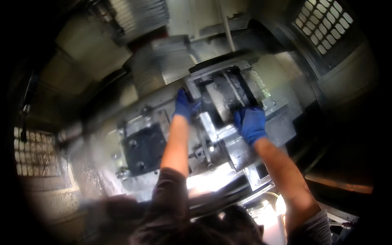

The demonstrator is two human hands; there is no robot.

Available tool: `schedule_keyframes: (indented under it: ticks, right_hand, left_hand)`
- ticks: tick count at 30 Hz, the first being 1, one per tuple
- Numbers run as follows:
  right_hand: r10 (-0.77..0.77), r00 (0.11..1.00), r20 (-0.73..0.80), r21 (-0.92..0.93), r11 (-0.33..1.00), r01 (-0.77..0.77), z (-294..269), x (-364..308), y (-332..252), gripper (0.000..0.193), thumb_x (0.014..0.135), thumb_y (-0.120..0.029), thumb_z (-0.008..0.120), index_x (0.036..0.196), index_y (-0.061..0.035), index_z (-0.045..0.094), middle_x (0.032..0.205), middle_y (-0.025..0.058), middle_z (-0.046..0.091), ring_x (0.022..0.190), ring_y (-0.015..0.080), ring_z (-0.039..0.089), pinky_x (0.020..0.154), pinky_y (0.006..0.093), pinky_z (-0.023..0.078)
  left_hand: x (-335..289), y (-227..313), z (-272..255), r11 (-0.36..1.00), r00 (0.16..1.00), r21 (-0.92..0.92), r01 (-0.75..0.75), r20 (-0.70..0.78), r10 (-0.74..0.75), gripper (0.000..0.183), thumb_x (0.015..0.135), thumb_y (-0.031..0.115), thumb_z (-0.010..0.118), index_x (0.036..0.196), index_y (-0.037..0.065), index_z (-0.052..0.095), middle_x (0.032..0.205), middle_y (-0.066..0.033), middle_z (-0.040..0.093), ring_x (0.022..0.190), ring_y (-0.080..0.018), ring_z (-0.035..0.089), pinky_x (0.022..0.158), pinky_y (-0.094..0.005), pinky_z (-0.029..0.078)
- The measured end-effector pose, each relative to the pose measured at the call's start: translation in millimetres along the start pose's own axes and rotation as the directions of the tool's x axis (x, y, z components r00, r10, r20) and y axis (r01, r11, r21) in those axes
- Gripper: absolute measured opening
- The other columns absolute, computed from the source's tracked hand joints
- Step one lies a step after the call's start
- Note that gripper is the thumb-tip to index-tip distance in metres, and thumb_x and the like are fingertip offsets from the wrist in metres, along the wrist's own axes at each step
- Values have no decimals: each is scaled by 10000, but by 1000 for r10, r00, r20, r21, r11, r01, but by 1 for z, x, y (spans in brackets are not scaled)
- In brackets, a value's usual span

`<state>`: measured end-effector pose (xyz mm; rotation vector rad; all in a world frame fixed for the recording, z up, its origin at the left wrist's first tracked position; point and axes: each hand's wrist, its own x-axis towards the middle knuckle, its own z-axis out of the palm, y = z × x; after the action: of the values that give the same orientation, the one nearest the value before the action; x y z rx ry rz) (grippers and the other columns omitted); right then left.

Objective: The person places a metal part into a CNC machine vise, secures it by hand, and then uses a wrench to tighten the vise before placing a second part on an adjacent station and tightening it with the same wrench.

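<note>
I'm leaning both arms into a metal machine enclosure, w/ blue gloves on both hands. My L hand is reaching up along the L side of a machine vise, fingers pointing away from me & thumb standing out toward the vise. A dark bit is showing btwn thumb & fingers; can't tell if I'm pinching it or just touching. My R hand is bending over the near part of the vise opening, fingers curling down by the lower end of a threaded screw; fingertips are hiding in the dark there, so can't tell if they're closing on anything.

The vise is sitting R of centre on the machine table, slanting in view. To its L, a dark plate w/ round holes is lying on the table, w/ bolt-like fittings around its edges. Grid-covered windows are showing upper R & far L. Bright glare is hitting the near table edge btwn my forearms. Pic's blurring toward the rim, so small parts there aren't reading clearly.
</note>
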<state>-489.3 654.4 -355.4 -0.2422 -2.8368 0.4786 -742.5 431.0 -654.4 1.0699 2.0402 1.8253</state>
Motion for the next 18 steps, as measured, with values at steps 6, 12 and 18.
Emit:
schedule_keyframes:
  ticks: [6,12,18]
  right_hand:
    - [103,989,-107,-33,994,-107,14,-16,5,419,917,-365,552,693,-34,676,681,243,642,677,436,633,685,521,487]
    - [37,999,-19,-91,995,-39,50,-15,66,473,956,-451,439,969,-56,698,965,248,676,910,445,641,782,517,491]
    - [8,981,195,-243,969,41,97,21,123,468,1006,-404,397,1237,-72,632,1226,165,646,1076,328,640,872,418,512]
  left_hand:
    - [-175,174,20,323,956,-937,130,33,-290,470,954,239,410,1376,41,468,1457,-79,468,1309,-191,462,1090,-328,362]
    - [-424,447,120,773,672,-343,533,-384,-633,266,970,278,559,965,17,609,1044,-155,678,978,-219,658,949,-418,497]
    - [-631,640,299,409,170,-806,-428,-517,-839,814,950,613,405,1225,-143,525,1169,-318,616,1117,-437,600,1049,-499,420]
